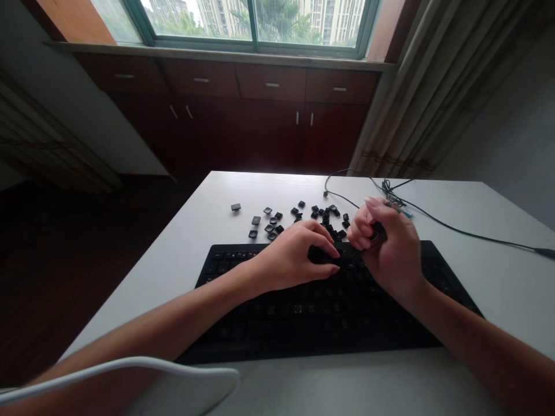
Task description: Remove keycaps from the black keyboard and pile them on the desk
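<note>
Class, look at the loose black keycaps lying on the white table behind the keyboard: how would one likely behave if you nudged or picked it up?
A loose keycap would probably slide, not roll, since it looks squat and flat-based. It seems light: dozens lie scattered on the table. Being small, it likely needs a fingertip pinch, as the right hand shows.

Daylight from window point(255, 23), dim interior, edges warped

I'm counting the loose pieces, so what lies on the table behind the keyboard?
Behind the keyboard lie scattered black keycaps and a black cable. The right hand hides some keycaps.
</note>
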Available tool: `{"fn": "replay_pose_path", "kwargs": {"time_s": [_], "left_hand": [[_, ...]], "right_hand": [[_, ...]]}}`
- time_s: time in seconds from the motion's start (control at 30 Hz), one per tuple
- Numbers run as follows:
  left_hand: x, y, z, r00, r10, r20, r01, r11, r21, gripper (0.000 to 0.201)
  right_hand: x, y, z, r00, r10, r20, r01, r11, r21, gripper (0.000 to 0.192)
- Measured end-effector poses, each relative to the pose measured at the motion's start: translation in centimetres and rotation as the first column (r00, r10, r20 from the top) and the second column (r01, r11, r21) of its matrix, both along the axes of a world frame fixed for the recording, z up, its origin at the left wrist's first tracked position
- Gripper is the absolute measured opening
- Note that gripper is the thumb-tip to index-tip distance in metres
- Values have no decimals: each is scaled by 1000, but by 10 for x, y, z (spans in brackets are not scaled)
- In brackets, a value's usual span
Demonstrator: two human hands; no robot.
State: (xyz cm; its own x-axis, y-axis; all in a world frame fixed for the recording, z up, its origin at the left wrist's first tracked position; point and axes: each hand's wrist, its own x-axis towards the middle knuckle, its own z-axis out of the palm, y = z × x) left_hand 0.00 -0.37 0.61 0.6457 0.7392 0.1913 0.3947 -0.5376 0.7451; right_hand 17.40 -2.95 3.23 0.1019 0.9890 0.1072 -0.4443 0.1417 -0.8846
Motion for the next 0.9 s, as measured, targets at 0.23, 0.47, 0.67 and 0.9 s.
{"fn": "replay_pose_path", "kwargs": {"time_s": [0.23,0.47,0.67,0.9], "left_hand": [[-1,0,-2,1000,-7,2,7,1000,19,15],[-1,-1,-3,1000,-9,-9,9,1000,15,16],[-1,0,-5,1000,-14,1,14,1000,25,17],[0,0,-5,1000,-20,7,19,999,28,17]], "right_hand": [[-5,-4,-1,1000,-3,-29,4,1000,16,36],[2,-6,11,986,-36,163,20,995,98,41],[4,1,17,898,162,409,-191,981,32,57],[3,6,9,981,128,146,-126,992,-18,43]]}}
